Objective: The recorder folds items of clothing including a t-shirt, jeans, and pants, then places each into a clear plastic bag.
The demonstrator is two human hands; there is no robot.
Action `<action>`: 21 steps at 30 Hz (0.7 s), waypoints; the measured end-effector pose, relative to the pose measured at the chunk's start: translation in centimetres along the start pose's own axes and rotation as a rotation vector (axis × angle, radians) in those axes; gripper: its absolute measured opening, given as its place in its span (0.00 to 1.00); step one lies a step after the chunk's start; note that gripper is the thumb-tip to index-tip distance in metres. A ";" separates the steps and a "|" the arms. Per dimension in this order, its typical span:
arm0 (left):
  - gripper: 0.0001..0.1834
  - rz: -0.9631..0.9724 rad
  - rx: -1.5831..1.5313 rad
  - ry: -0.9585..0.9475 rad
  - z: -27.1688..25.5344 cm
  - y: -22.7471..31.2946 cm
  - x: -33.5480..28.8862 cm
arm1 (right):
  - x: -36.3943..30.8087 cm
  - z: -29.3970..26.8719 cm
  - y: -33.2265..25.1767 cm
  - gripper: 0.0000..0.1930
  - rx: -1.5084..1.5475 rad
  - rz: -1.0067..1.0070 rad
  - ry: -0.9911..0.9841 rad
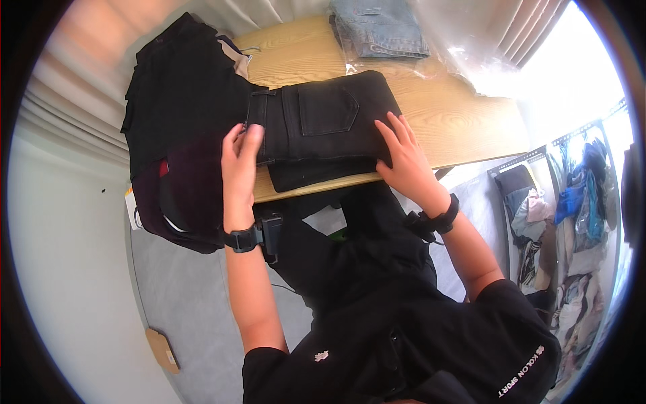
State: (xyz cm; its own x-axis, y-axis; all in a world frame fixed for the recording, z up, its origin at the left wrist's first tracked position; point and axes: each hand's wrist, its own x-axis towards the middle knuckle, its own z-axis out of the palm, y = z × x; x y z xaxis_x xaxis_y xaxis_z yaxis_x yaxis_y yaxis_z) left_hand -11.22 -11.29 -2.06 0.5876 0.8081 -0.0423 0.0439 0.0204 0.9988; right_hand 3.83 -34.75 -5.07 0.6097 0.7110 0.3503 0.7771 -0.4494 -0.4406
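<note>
Head view — right hand (408, 156) spread on jeans (326, 114).

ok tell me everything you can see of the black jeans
The black jeans look like denim, folded flat on the table. A stitched back pocket faces up; the waistband, with a belt loop, points left beside dark clothes. The left hand touches the waistband, the right hand the folded end. A black layer shows beneath; whether it's theirs, I cannot tell.

Blk short-slv top (437, 330) w/ wht logo (322, 355), blk wrist straps (243, 240).
</note>
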 end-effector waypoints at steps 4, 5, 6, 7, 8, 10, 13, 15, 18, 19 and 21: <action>0.20 0.211 0.270 -0.011 0.8 -0.8 0.3 | -0.1 -0.3 0.8 0.30 0.202 0.052 0.081; 0.20 0.312 0.318 0.028 1.0 -1.1 -0.1 | -0.1 -0.4 1.1 0.30 0.239 0.050 0.089; 0.20 0.318 0.317 0.022 1.6 -0.6 -0.4 | 0.1 -0.5 1.5 0.30 0.271 0.051 0.103; 0.21 0.342 0.324 0.038 2.3 -0.1 -1.3 | 0.0 -0.7 1.9 0.30 0.271 0.058 0.099; 0.22 0.366 0.331 0.055 2.6 0.1 -2.0 | 0.1 -1.0 2.2 0.29 0.235 0.002 0.102; 0.23 0.390 0.393 0.114 2.8 -1.0 -2.5 | 0.1 -1.1 2.6 0.29 0.201 -0.059 0.108; 0.27 0.440 0.440 0.147 2.6 -3.4 -2.6 | -0.7 -0.6 3.1 0.31 -0.023 -0.182 0.037; 0.26 0.530 0.757 0.160 2.4 -4.2 -2.7 | -1.1 -0.9 3.1 0.33 -0.054 -0.169 -0.006; 0.24 0.599 1.026 0.148 2.0 -2.6 -2.7 | -0.4 -2.2 4.1 0.34 -0.069 -0.194 -0.100; 0.23 0.658 1.191 0.167 1.7 -1.7 -2.7 | -0.1 -2.6 3.5 0.34 -0.099 -0.249 -0.114; 0.23 0.783 1.063 0.141 2.1 -0.8 -2.7 | 0.0 -2.5 2.8 0.33 -0.132 -0.256 -0.062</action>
State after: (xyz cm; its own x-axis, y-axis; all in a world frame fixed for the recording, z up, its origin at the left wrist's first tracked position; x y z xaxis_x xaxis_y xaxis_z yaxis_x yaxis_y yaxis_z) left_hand -11.16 -14.67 -2.76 0.6618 0.4503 0.5993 0.3791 -0.8908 0.2507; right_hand 6.39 -37.36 -4.23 0.3838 0.8401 0.3832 0.9205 -0.3150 -0.2314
